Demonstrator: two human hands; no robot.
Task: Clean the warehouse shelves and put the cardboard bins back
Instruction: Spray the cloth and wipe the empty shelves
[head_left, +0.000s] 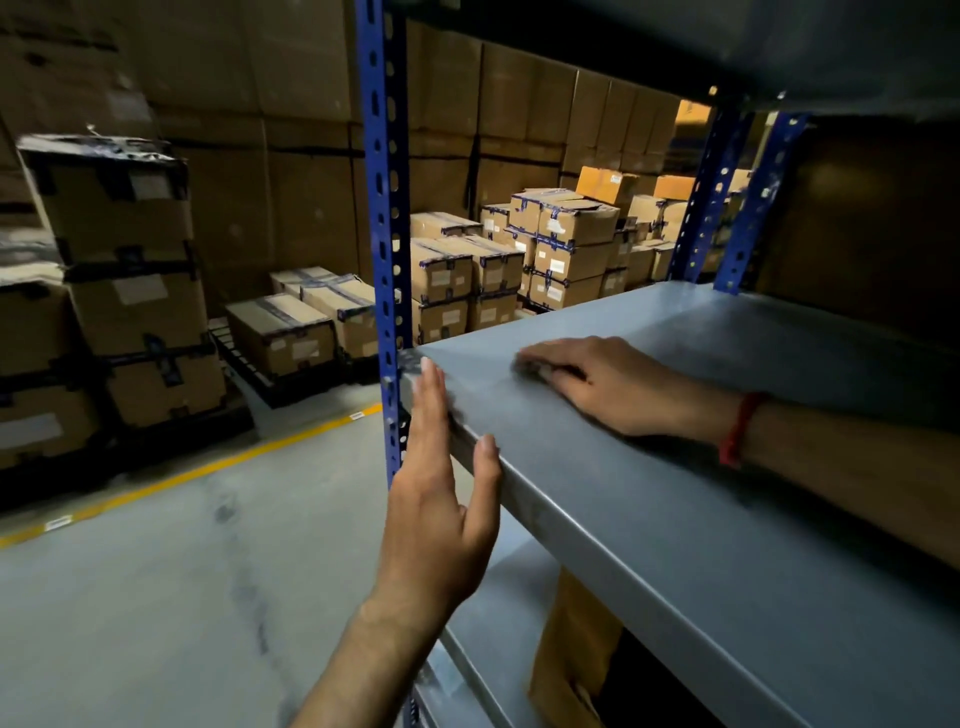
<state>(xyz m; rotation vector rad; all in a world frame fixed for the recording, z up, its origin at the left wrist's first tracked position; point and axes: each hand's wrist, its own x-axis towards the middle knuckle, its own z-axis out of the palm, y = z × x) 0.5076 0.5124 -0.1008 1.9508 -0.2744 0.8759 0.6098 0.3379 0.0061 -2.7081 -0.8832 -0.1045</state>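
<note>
While left hand (436, 499), grip released, touches the shelf (675, 519) edge, right hand (608, 384) atop hides its grip.

A warehouse: stacked taped cartons (574, 244) on pallets, blue slotted racking (383, 208), floor line (208, 470)

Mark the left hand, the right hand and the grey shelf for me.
left hand (436, 519), head view, back of the hand.
right hand (618, 387), head view, back of the hand.
grey shelf (675, 519), head view, bare top surface.
</note>
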